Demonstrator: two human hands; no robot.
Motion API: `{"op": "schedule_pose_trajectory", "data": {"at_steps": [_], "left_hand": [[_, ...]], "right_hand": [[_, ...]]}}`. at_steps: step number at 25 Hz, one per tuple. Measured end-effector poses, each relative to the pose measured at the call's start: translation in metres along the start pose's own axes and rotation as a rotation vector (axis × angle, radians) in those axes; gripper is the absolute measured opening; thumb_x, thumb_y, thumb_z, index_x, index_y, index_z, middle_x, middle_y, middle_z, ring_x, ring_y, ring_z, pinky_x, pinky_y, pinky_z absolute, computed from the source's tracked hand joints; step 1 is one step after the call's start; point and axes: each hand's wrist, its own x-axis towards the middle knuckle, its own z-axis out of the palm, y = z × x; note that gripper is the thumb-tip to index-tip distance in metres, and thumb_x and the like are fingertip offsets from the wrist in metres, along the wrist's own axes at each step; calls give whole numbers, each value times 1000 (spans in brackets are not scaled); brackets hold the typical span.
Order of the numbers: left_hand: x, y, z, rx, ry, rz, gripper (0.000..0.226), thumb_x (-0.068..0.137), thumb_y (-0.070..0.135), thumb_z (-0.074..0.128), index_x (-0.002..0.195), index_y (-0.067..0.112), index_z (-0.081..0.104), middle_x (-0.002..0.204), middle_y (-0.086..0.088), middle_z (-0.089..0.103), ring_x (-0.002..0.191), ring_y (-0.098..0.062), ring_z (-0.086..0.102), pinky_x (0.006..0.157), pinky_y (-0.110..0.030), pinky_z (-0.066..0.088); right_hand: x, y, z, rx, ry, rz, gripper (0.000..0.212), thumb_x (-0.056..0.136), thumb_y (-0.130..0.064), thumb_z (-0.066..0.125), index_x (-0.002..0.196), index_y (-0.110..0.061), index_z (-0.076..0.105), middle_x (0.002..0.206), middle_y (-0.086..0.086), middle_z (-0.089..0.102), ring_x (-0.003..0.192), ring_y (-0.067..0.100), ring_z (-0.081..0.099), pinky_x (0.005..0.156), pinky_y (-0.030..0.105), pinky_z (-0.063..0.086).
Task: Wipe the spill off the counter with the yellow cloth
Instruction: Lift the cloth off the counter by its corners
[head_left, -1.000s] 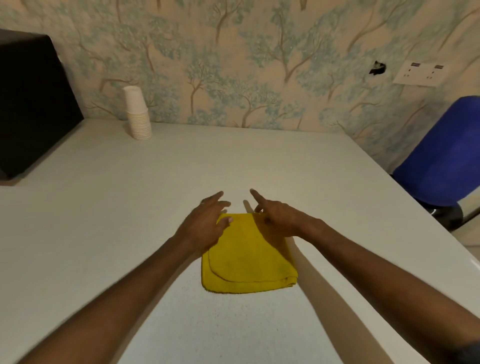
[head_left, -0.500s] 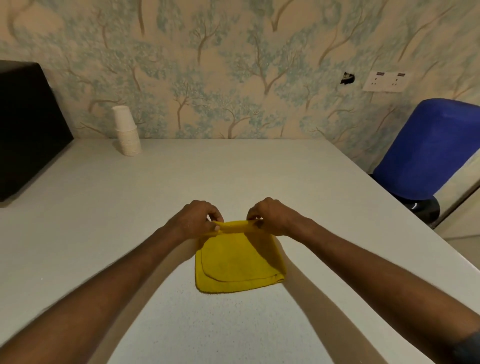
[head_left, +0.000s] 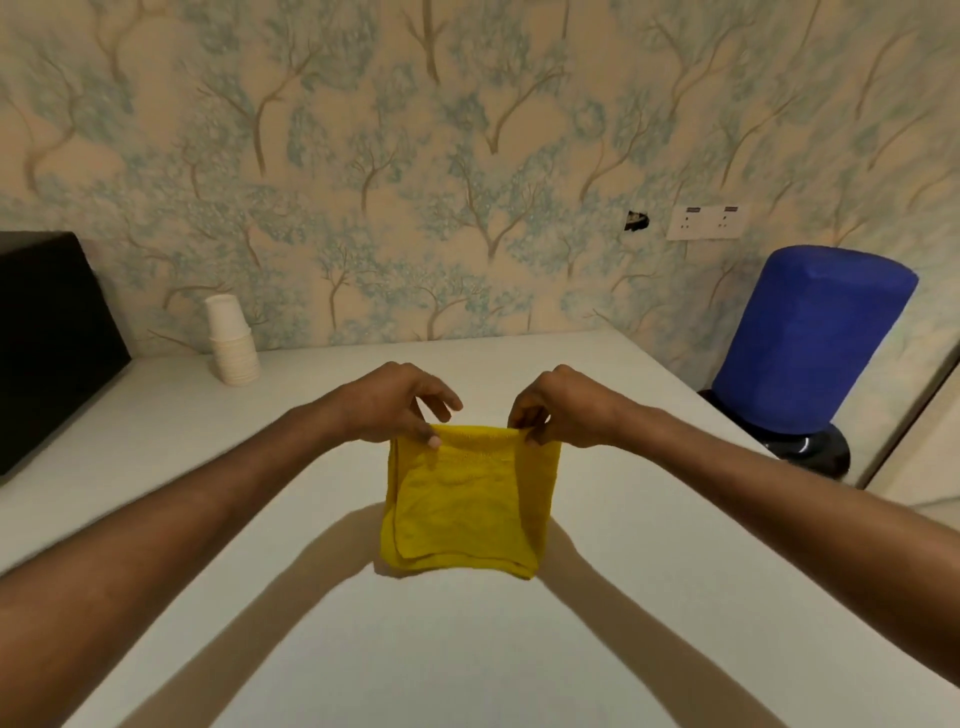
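The folded yellow cloth (head_left: 467, 504) hangs above the white counter (head_left: 467, 649), held up by its top edge. My left hand (head_left: 395, 402) pinches the cloth's top left corner. My right hand (head_left: 558, 408) pinches the top right corner. The cloth's lower edge is near or just touching the counter, with a shadow under it. I see no spill on the counter surface in this view.
A stack of white paper cups (head_left: 231, 340) stands at the back left by the wall. A black box (head_left: 47, 338) sits at the far left. A blue chair (head_left: 810, 343) stands past the counter's right edge. Wall sockets (head_left: 709, 222) are on the patterned wall.
Both hands went from resting open on the flat cloth to pinching its far corners, then lifted it off the counter so it hangs upright. The view has tilted upward.
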Motion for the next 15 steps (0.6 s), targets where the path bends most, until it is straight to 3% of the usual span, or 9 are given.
{"op": "schedule_pose_trajectory", "data": {"at_steps": [2,4,7,10,13,15], "left_hand": [[18,20,-12,-5,22,35,53,78,23,83,128,27,66,111,5,75,95,-9,72,81,-19,59],[44,41,-19,2,62,61,48,79,25,82,125,29,68,107,9,74,95,-7,71,83,-23,59],[93,70,-21,-8,168,108,39,79,25,82,117,25,73,102,11,74,91,-2,70,78,-17,58],[155,100,-10,-39,251,112,44,80,20,82,123,19,72,108,2,76,98,-10,71,84,-20,57],[218,119,3,-43,303,99,40,82,15,80,121,15,73,113,-4,76,103,-17,71,91,-28,58],[255,123,9,-41,322,95,38,83,11,78,120,14,73,115,-6,76,104,-17,70,88,-23,57]], "right_hand": [[-2,24,-25,-37,73,7,32,79,-16,82,110,-19,76,104,-2,79,88,3,69,70,4,43],[-3,57,-52,-51,150,11,30,78,-17,82,107,-21,77,101,-5,80,81,-3,64,65,0,37],[0,110,-88,-88,200,6,25,76,-14,84,99,-20,79,94,-5,80,76,-3,64,66,6,44],[5,171,-116,-119,219,28,23,74,-8,85,94,-17,79,89,-2,80,78,3,70,75,21,57],[19,236,-134,-130,209,57,24,75,-6,84,97,-15,78,92,0,80,84,8,73,79,27,58],[34,272,-140,-126,183,66,25,77,-5,82,99,-15,78,94,1,80,86,11,73,77,26,56]]}}
